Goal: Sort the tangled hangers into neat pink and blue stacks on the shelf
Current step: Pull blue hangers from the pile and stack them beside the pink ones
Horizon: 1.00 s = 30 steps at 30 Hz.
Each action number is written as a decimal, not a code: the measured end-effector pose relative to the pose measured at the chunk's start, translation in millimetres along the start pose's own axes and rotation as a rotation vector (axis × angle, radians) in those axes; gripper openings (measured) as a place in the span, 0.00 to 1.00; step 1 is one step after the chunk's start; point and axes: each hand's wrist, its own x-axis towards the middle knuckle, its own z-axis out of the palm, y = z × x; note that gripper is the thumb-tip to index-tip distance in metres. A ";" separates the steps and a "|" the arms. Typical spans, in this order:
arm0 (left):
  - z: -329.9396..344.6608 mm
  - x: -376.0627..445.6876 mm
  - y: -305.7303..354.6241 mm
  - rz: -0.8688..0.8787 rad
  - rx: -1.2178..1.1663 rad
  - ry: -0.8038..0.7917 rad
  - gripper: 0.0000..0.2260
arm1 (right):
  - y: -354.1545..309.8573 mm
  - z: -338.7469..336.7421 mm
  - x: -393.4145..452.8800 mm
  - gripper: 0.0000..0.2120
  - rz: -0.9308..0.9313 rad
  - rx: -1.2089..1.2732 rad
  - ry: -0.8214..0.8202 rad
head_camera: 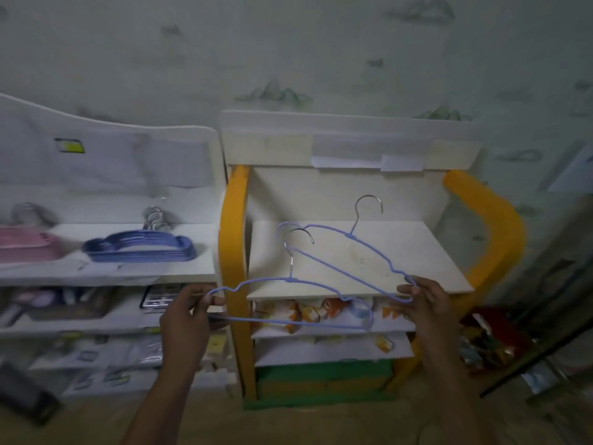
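A pale wall with faint green mountain prints (276, 93) fills the background. Small orange-and-white cartons (308, 311) crowd a lower level of a yellow-framed rack (232, 252). A green base board (321, 377) sits beneath. Red clutter (494, 332) lies at right.

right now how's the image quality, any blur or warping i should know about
Head view: dim, flat light with no glare; the left shelf unit and its blue stack and pink stack are smeared by blur, while the two blue hangers held by the left hand and right hand read sharper; wide-angle bending curves the shelf edges toward the frame's sides.
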 end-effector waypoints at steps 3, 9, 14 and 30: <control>-34.8 -1.2 -2.4 -0.014 -0.025 0.055 0.06 | -8.4 33.3 -11.7 0.08 -0.025 0.028 -0.057; -119.4 8.9 -22.1 -0.048 -0.068 0.180 0.06 | -22.9 116.7 -38.0 0.10 -0.009 0.095 -0.171; -203.8 33.2 -38.6 -0.090 -0.083 0.240 0.07 | -32.3 203.2 -71.5 0.10 0.003 0.100 -0.205; -361.1 127.1 -64.5 -0.165 -0.033 0.290 0.06 | -21.3 397.3 -120.9 0.09 0.060 0.026 -0.268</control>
